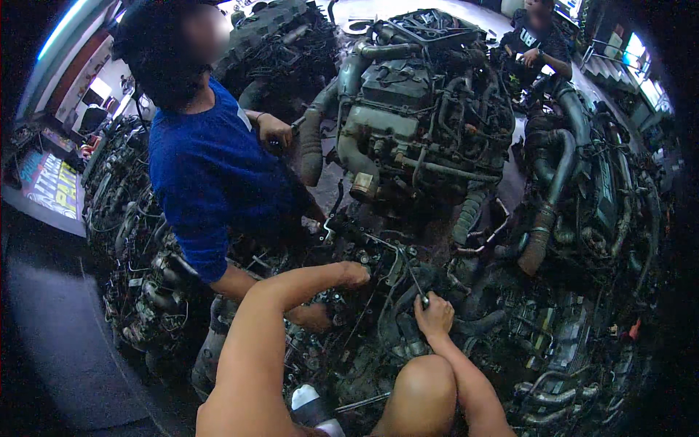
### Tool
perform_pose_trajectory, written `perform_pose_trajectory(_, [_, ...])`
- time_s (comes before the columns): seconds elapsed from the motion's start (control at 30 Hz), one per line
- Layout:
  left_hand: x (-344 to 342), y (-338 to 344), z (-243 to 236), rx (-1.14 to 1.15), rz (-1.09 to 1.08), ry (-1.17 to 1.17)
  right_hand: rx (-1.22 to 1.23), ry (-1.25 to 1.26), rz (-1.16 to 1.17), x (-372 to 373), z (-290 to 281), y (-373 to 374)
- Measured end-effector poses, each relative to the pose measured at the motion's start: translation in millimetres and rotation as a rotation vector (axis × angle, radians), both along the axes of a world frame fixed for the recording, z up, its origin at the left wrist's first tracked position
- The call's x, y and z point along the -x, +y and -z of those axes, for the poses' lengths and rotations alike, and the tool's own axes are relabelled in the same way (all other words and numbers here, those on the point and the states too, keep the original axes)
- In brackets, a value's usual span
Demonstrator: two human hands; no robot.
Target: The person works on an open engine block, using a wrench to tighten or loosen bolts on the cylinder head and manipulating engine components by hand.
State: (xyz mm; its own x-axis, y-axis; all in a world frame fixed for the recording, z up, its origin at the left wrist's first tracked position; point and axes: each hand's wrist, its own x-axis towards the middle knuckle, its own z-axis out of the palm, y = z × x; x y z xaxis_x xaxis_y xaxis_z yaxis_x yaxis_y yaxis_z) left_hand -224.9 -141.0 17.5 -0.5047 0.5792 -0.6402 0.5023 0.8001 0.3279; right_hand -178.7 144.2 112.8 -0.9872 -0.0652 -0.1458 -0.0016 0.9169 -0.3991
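My left hand (355,274) reaches into a dark, greasy engine assembly (364,317) with its fingers curled. Whatever they hold, if anything, is hidden. Just beyond those fingers sits a small shiny round fitting (365,258). To the right, my right hand (435,316) is closed around the dark handle of a long, thin-shafted tool (415,280), which looks like a screwdriver. Its shaft slants up and left toward a bent metal pipe (393,251); I cannot make out what the tip touches. Thick dark hoses (408,328) lie below my right hand.
A co-worker in a blue shirt (218,164) leans in at left, one hand (312,317) low beside my left forearm. Large engines (386,124) stand ahead and at right (582,182). Another person (539,51) is at the back right. Metal pipes (557,397) lie lower right.
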Motion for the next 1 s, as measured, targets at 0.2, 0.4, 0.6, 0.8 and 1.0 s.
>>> perform_pose_trajectory(0.2, [-10.2,-8.8,-6.7,0.008,-0.024,-0.016,0.039,0.014,-0.007,-1.2,-2.2,0.4])
perform_pose_trajectory(0.4, [-14.7,-10.9,-8.2,-0.002,-0.047,-0.026,0.031,0.066,0.004,0.3,-0.6,0.2])
perform_pose_trajectory(0.6, [-7.1,-4.8,-4.5,-0.01,-0.038,-0.018,0.083,0.109,-0.039,0.2,0.7,1.2])
perform_pose_trajectory(0.8, [6.7,14.4,3.7,-0.021,-0.039,0.001,0.054,0.091,0.01,-2.4,-0.2,-1.8])
perform_pose_trajectory(1.0, [13.5,20.3,4.0,-0.015,-0.052,0.018,0.014,0.013,-0.005,-2.9,-0.4,0.0])
